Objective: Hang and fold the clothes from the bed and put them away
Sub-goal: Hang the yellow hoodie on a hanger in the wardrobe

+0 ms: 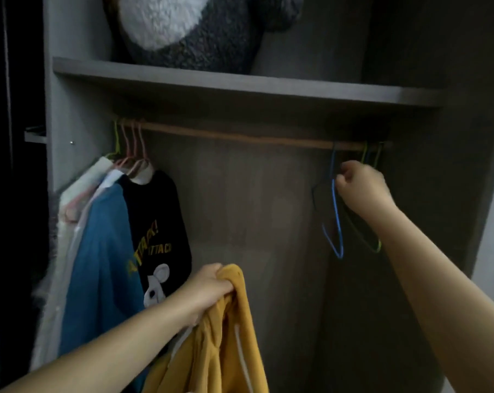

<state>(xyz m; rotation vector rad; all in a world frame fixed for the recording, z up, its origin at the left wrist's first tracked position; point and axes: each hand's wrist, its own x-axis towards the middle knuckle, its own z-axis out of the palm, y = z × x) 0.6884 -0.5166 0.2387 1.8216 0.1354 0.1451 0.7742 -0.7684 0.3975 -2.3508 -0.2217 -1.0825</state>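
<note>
Under shelf edge, right hand gripping hanger

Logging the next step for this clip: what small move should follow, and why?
Probably lift the blue hanger off the wooden rail. The right hand already has its grip at the empty hangers, while the left hand holds the yellow hoodie, not yet hung.

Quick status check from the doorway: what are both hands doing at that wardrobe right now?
Left hand grips yellow garment. Right hand curled at empty hangers on rail; which one, unclear. Hung clothes bunched far left, apart from the hangers.
</note>
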